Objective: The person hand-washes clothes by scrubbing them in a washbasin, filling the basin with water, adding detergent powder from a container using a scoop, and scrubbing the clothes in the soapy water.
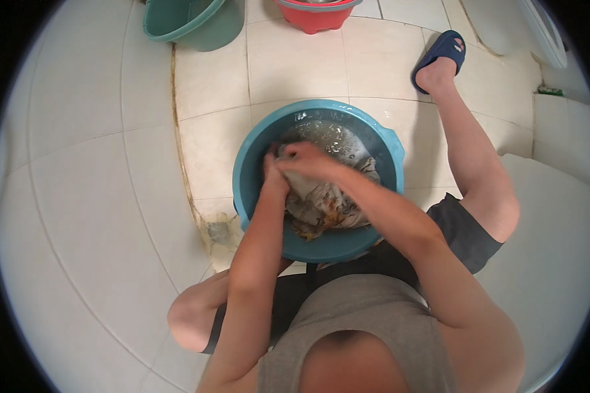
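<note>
A round blue basin [393, 154] stands on the floor between my legs with sudsy, cloudy water [331, 134] in its far part. A wet, light-coloured garment [318, 196] with a dark and orange-brown pattern lies bunched in it, partly out of the water. My left hand [275, 175] grips a fold of the garment near the basin's left wall. Against it, my right hand [305, 162] is closed on the same fold, slightly smeared by motion. The hands nearly touch, and their fingertips are partly hidden. What kind of garment it is cannot be told.
A green tub [219, 33] stands at the far left by the tiled wall [78, 183]. Beyond the basin is a red basin [318, 18] with a grey rim. My foot in a dark blue slipper [442, 56] rests at the far right. A white smooth surface [544, 216] lies right of my leg.
</note>
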A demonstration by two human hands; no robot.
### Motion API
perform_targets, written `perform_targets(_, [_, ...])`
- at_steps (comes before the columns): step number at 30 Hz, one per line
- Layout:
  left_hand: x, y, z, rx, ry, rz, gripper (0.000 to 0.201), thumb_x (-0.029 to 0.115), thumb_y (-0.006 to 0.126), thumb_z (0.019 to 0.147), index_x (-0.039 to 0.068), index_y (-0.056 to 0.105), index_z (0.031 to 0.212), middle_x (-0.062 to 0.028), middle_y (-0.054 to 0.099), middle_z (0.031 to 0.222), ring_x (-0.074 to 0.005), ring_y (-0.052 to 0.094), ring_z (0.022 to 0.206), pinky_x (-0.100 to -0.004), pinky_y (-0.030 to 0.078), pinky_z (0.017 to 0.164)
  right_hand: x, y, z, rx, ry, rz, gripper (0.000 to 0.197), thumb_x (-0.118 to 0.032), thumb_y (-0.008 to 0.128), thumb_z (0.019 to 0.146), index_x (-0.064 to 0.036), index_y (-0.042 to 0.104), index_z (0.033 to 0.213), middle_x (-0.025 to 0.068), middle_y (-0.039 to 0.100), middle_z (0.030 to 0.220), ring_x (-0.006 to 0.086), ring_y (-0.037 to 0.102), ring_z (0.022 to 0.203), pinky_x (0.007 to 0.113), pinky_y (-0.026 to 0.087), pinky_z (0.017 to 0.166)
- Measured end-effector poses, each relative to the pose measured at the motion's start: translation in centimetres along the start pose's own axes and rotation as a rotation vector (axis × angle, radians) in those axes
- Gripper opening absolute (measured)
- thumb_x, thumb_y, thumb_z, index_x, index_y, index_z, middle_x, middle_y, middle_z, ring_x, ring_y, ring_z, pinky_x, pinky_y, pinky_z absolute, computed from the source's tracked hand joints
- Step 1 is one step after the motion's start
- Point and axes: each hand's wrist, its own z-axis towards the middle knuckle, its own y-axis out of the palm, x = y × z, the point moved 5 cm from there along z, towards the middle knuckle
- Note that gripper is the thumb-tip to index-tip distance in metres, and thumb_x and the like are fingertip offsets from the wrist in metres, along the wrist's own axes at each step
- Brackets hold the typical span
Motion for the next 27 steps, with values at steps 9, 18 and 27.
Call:
perform_targets(9, [-1.5, 8.9, -6.7, -0.071, -0.056, 0.157, 0.041, 0.032, 0.056, 0.103, 0.000, 0.064, 0.127, -0.0136, 0.069, 0.124, -0.0322, 0.067, 0.110, -0.0459, 0.054, 0.097, 7.9, -4.7, -0.6, 0.542, 0.030, -0.532, 0.038, -0.033, 0.049, 0.105, -0.0027, 0.071, 0.110, 0.0214, 0.075, 0.101, 0.0457, 0.072, 0.090, 0.052, 0.056, 0.089])
perform_targets(18, [-0.6, 8.7, -5.2, 0.137, -0.102, 0.217, 0.053, 0.040, 0.046, 0.108, 0.006, 0.052, 0.148, -0.0164, 0.049, 0.151, -0.0350, 0.054, 0.131, -0.0504, 0.046, 0.108, 9.3, -2.3, 0.3, 0.445, 0.186, 0.182, 0.064, -0.053, 0.068, 0.092, -0.0034, 0.065, 0.132, 0.0239, 0.068, 0.128, 0.0381, 0.064, 0.122, 0.046, 0.050, 0.103])
perform_targets(27, [-4.2, 7.0, -1.6, -0.300, -0.055, 0.175, 0.047, 0.039, 0.050, 0.106, 0.004, 0.059, 0.136, -0.0131, 0.063, 0.133, -0.0306, 0.061, 0.121, -0.0441, 0.048, 0.105, 7.5, -2.6, -0.6, 0.556, 0.073, -0.435, 0.052, -0.050, 0.052, 0.102, -0.0042, 0.076, 0.099, 0.0206, 0.074, 0.107, 0.0423, 0.070, 0.100, 0.052, 0.055, 0.089])
